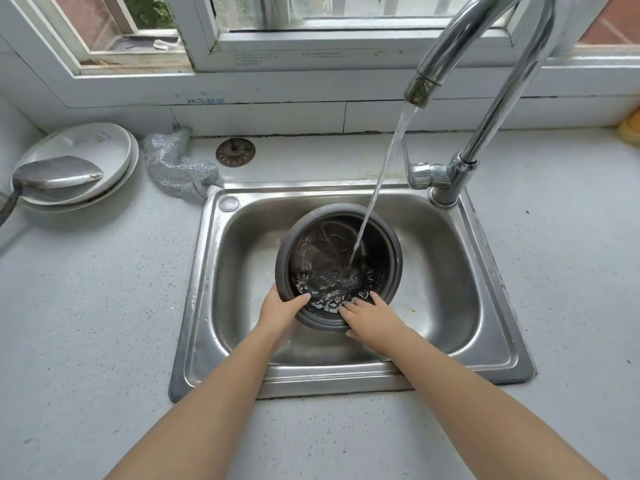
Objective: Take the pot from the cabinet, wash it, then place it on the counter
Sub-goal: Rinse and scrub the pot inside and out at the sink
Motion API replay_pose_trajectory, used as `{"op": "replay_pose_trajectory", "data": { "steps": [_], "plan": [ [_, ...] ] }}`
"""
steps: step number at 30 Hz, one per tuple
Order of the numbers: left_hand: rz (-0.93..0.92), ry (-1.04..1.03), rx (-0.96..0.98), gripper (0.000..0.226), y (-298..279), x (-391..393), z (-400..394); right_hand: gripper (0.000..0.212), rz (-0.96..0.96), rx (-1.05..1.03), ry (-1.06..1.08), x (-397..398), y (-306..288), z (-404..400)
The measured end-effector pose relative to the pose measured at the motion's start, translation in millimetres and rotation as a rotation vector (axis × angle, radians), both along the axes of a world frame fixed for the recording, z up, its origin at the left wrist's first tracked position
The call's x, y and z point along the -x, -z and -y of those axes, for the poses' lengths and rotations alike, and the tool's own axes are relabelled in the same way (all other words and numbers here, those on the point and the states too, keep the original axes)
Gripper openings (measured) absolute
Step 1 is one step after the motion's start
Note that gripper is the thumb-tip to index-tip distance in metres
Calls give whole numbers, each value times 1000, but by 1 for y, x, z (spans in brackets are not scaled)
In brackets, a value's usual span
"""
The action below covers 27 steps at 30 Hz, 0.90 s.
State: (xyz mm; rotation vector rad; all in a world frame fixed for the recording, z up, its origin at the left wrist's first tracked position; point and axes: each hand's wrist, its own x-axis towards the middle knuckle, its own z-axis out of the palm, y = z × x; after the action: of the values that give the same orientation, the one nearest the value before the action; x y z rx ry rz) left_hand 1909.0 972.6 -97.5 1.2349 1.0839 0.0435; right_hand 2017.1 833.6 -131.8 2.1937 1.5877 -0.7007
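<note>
A dark grey round pot (388,244) sits in the steel sink (450,299), tilted a little toward me. Water from the chrome tap (485,98) streams into it and splashes at the bottom. My left hand (280,311) grips the pot's near left rim, thumb inside and fingers outside under it. My right hand (372,315) lies over the near right rim, its fingers reaching inside the pot against the wet inner wall.
On the counter (86,323) at the left stand stacked white plates (104,147) with a large metal spoon (55,176) in them. A silver mesh cloth (176,164) and a drain strainer (235,152) lie behind the sink. A yellow object (630,129) shows at the far right.
</note>
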Motion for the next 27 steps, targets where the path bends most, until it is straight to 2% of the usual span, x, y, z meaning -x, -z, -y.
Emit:
{"op": "replay_pose_trajectory", "data": {
  "steps": [4,7,9,12,15,18,19,21,24,27],
  "plan": [
    [-15,-94,-52,27,2,-7,1,52,-72,-48,39,0,-2,0],
    [-22,-94,-113,27,-4,-10,-4,47,-117,-172,147,-2,-5,-2],
    [-28,-97,-113,30,-11,-13,-8,46,-55,-207,169,-4,-9,-4],
    [-52,-73,-122,32,-22,-15,-16,42,63,-188,81,-10,-10,-2],
    [-65,5,-175,29,-35,-15,-24,43,102,-149,64,-21,-12,3],
    [-70,50,-196,29,-44,-16,-31,32,254,-241,23,-29,-13,3],
    [-81,59,-205,30,-46,-16,-34,35,297,-272,45,-31,-16,2],
    [-89,71,-220,33,-50,-16,-37,48,255,-209,105,-31,-17,-1],
    [-85,60,-215,34,-52,-16,-39,49,185,-120,155,-19,-21,-8],
    [-68,40,-214,36,-52,-18,-38,45,-58,-106,214,0,-21,-19]
  ]
}}
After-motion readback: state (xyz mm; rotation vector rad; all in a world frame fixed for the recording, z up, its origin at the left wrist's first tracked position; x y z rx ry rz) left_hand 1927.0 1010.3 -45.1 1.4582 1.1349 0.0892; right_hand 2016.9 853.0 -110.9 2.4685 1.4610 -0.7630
